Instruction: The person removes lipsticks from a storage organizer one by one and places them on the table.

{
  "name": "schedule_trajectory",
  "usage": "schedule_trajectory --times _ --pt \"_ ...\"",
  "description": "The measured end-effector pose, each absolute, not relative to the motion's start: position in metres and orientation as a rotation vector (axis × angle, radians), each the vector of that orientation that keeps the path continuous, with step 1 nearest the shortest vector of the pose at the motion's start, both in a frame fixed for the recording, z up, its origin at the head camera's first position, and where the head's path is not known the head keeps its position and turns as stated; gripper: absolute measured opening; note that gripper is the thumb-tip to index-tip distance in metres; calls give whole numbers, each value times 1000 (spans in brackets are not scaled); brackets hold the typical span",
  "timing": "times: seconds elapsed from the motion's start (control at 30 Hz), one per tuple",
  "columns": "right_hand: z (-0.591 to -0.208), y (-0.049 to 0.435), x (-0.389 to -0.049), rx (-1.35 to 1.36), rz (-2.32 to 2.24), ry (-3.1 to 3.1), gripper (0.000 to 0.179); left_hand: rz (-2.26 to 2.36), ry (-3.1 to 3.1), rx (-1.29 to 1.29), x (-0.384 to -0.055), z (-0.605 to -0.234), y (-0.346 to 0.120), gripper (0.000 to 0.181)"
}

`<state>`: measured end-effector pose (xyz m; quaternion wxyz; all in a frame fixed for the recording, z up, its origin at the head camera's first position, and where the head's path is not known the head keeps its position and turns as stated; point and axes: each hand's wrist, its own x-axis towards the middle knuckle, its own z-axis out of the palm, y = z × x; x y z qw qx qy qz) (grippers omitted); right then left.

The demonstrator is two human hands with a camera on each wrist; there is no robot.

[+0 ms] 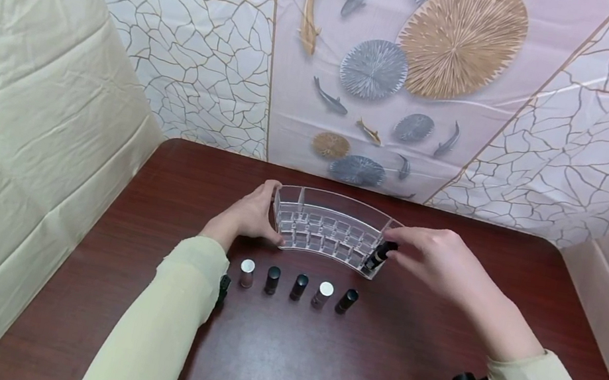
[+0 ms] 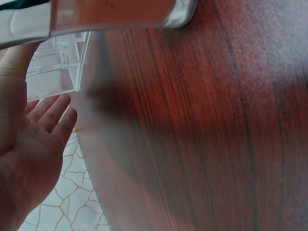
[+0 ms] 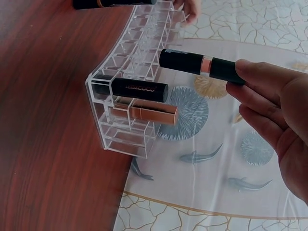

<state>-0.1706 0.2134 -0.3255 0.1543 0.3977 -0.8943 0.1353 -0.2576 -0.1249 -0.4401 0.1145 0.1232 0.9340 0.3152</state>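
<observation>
A clear, curved lipstick organizer [image 1: 329,221] with tiered slots stands toward the back of the table. My left hand [image 1: 252,211] holds its left end, thumb at the front corner and fingers at the back. Between thumb and fingertips my right hand [image 3: 276,103] pinches a black lipstick [image 3: 183,61] with a rose-gold band. That lipstick is over the organizer's right end in the right wrist view. Below it, a black lettered lipstick [image 3: 139,89] sits in an end slot, with a copper-coloured lipstick [image 3: 154,111] in the slot behind.
In front of the organizer, several lipsticks stand in a row, among them a silver-capped one [image 1: 247,272] at the left and a black one [image 1: 347,301] at the right. A patterned cloth [image 1: 349,137] hangs behind the dark wooden table [image 1: 276,360].
</observation>
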Motion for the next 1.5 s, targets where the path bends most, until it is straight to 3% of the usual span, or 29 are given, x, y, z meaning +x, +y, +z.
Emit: schedule_trajectory --times 1.5 --pt "-389 226 -126 1177 451 -2603 31 945 2727 373 -259 -442 -125 119"
